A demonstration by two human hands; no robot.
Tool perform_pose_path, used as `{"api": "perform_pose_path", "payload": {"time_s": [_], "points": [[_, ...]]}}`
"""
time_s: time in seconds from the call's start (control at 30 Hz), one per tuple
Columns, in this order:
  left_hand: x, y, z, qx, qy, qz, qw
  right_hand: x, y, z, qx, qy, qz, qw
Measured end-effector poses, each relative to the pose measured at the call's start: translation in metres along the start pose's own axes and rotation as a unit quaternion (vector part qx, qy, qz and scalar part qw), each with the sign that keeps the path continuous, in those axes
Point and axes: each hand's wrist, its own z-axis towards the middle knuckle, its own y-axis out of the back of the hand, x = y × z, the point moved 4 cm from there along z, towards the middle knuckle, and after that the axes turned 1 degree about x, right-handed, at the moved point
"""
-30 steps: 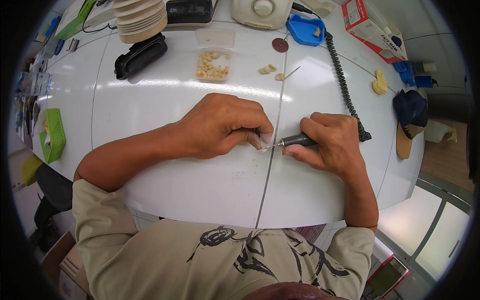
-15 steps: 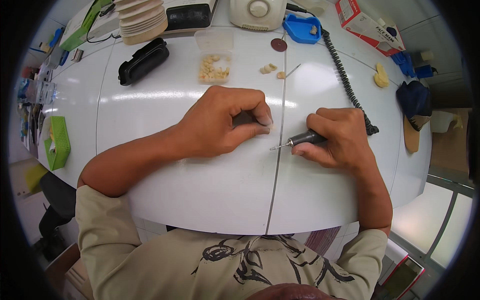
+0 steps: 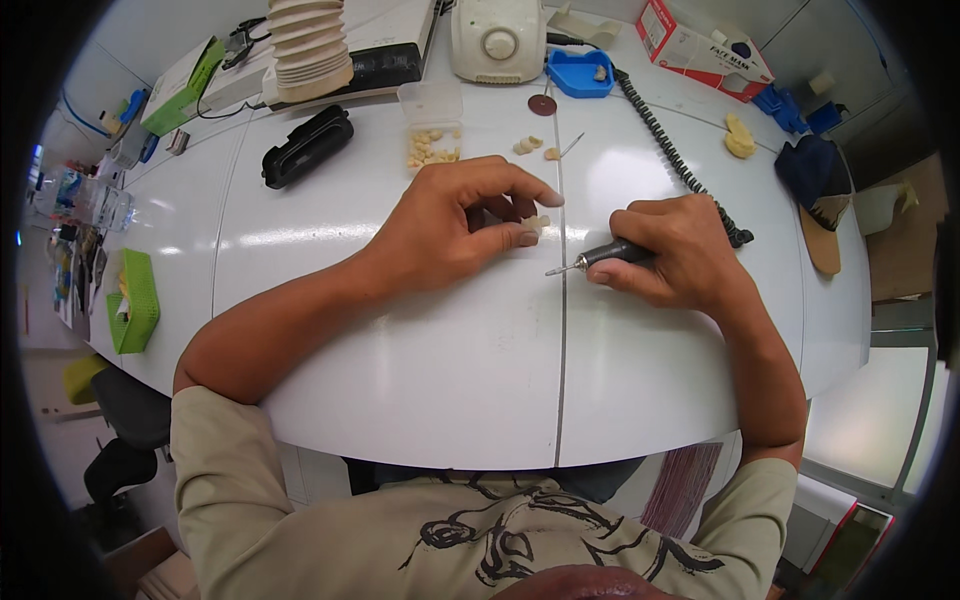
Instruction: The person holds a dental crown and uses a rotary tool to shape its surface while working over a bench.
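Note:
My left hand (image 3: 455, 225) is closed over the middle of the white table, a small cream tooth-like piece (image 3: 539, 223) held at the thumb and bent fingers. Its index finger stretches out above the piece, off it. My right hand (image 3: 680, 255) grips a black rotary handpiece (image 3: 618, 254) like a pen. The handpiece's thin metal bur (image 3: 561, 270) points left, below the piece and apart from it. Beyond my left hand, a clear lidded box (image 3: 434, 147) holds several cream tooth-like pieces. More cream pieces (image 3: 528, 145) lie on the table right of the box.
A coiled black cord (image 3: 665, 130) runs along the right side. At the back stand a cream control unit (image 3: 498, 42), a blue tray (image 3: 580, 75) and a red-white box (image 3: 705, 50). A black case (image 3: 308, 147) lies left, a green basket (image 3: 132, 300) farther left, a cap (image 3: 815, 180) right.
My left index finger has lifted off the small piece, so more of it shows. The view has shifted slightly. The handpiece stays in my right hand, its bur still apart from the piece.

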Motion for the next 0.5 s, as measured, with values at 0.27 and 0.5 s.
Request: {"api": "perform_pose_path", "payload": {"time_s": [0.27,0.5], "points": [[0.0,0.001,0.0,-0.003,-0.007,0.036,0.999,0.002,-0.005,-0.001,-0.01,-0.019,-0.016,1.0],[-0.001,0.001,-0.003,-0.031,-0.014,0.058,0.998,0.014,-0.008,-0.002,-0.06,-0.124,-0.024,0.99]]}}
